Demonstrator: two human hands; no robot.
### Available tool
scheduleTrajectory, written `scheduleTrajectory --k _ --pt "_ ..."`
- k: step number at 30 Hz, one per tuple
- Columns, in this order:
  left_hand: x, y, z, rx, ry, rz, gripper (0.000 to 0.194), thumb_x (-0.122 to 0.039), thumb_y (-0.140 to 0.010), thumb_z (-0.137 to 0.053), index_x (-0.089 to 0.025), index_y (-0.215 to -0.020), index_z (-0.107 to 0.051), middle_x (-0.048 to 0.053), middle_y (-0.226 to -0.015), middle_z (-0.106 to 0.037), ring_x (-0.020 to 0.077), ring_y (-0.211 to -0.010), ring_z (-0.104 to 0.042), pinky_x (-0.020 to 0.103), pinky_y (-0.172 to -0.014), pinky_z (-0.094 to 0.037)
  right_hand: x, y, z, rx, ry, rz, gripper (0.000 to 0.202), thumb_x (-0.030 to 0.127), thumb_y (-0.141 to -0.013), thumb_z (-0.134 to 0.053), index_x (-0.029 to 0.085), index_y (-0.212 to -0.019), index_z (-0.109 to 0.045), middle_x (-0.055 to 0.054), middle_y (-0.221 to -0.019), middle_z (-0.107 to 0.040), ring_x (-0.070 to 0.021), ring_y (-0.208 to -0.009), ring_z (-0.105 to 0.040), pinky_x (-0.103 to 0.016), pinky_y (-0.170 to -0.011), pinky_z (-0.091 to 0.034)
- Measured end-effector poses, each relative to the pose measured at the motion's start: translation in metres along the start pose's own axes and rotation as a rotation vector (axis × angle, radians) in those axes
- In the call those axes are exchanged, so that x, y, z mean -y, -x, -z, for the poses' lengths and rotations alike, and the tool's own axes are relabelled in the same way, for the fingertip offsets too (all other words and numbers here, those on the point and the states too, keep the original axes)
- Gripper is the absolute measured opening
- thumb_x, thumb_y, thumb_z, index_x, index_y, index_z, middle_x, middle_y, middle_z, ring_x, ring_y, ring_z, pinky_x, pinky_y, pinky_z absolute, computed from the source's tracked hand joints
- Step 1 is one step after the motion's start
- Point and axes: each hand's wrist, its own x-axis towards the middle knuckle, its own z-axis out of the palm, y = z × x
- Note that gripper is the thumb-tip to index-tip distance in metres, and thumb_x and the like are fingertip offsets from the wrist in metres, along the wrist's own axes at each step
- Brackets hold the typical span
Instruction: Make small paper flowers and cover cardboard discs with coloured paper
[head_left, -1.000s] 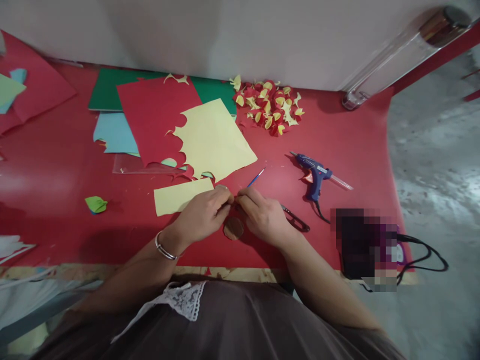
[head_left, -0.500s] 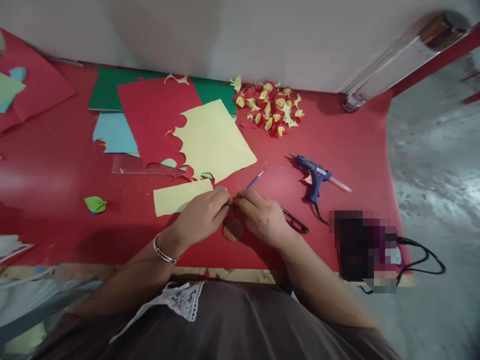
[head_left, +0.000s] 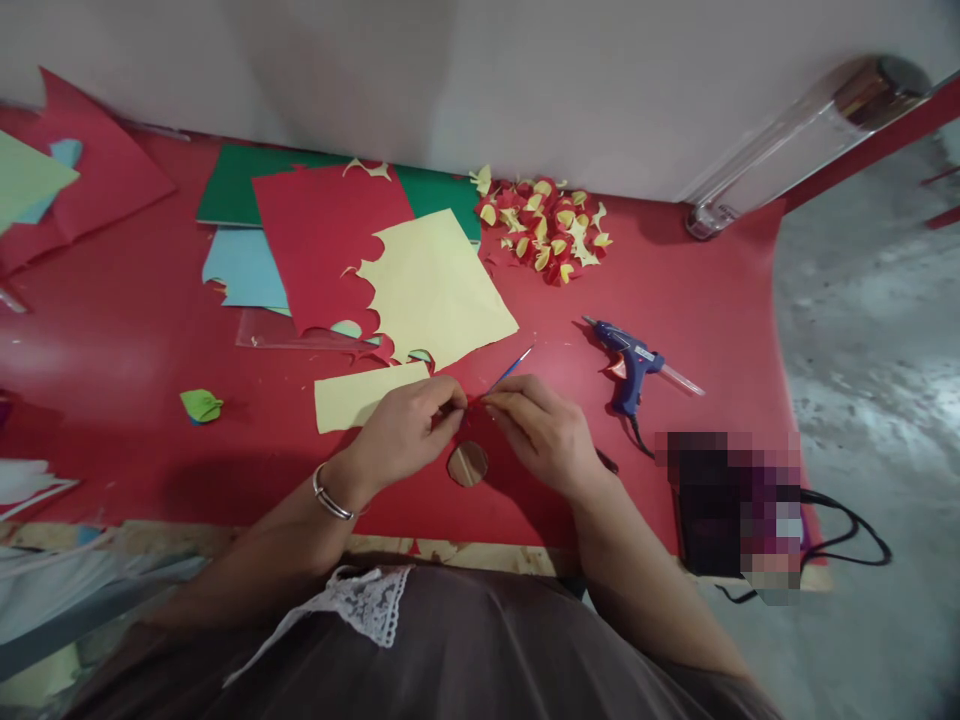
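My left hand [head_left: 412, 425], with a silver bangle at its wrist, is closed in a pinch on a small red piece [head_left: 472, 402], which looks like paper and barely stands out from the red table. My right hand [head_left: 551, 435] pinches at the other side of it, thumb and forefinger together. Just below the fingertips lies a round brown disc [head_left: 467, 464]. A thin blue stick with a pale tip [head_left: 514, 368] points away above my right hand. The narrow yellow paper strip [head_left: 341, 402] lies beside my left hand, partly covered by it.
A blue glue gun [head_left: 634, 362] lies to the right, near a dark pixelated object [head_left: 705, 510] with cords. Red-yellow paper pieces [head_left: 544, 225] are heaped at the back. Cut yellow [head_left: 442, 285] and red sheets [head_left: 322, 240] lie left of them. A green leaf shape [head_left: 201, 405] sits left.
My right hand has shifted slightly right and its fingers have straightened, leaving a small gap between the hands. It now covers most of the dark-handled tool. The view has shifted slightly.
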Motion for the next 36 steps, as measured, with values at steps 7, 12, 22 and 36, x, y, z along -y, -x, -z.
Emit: scheduleTrajectory --k 7,12,22,36 --pt "-0.002 -0.001 -0.002 -0.214 0.128 0.021 0.010 -0.011 -0.096 -0.064 -0.020 -0.091 -0.065 0.003 -0.089 -0.074 0.0146 -0.080 -0.070 0.025 -0.070 -0.055 -0.030 0.011 0.034 -0.339 0.191 -0.301 0.016 0.031 -0.105 -0.065 0.022 -0.101 -0.077 -0.007 -0.099 -0.076 -0.0155 -0.070 -0.066 -0.030 -0.066 -0.056" --pt "-0.003 -0.002 -0.004 -0.280 0.201 -0.004 0.013 -0.010 -0.096 -0.067 -0.021 -0.088 -0.066 0.002 -0.089 -0.076 0.0150 -0.082 -0.071 0.027 -0.074 -0.055 -0.060 0.035 0.051 -0.457 0.395 -0.684 0.028 0.046 -0.096 -0.070 0.019 -0.098 -0.077 -0.007 -0.096 -0.067 -0.0207 -0.074 -0.062 -0.038 -0.073 -0.054" --pt "-0.001 -0.003 -0.003 -0.316 0.181 -0.021 0.014 -0.011 -0.096 -0.067 -0.022 -0.087 -0.066 0.003 -0.088 -0.077 0.0181 -0.084 -0.071 0.034 -0.078 -0.056 -0.087 0.041 0.042 -0.418 0.459 -0.928 0.053 0.069 -0.077 -0.081 0.024 -0.100 -0.065 -0.007 -0.101 -0.060 -0.0300 -0.093 -0.057 -0.053 -0.092 -0.051" --pt "-0.001 -0.003 -0.004 -0.339 0.181 -0.008 0.015 -0.010 -0.095 -0.067 -0.022 -0.087 -0.065 0.003 -0.088 -0.076 0.0168 -0.084 -0.071 0.033 -0.077 -0.058 -0.081 0.035 0.037 -0.503 0.325 -0.927 0.042 0.049 -0.074 -0.084 0.025 -0.096 -0.058 -0.003 -0.096 -0.065 -0.0250 -0.082 -0.065 -0.045 -0.081 -0.054"
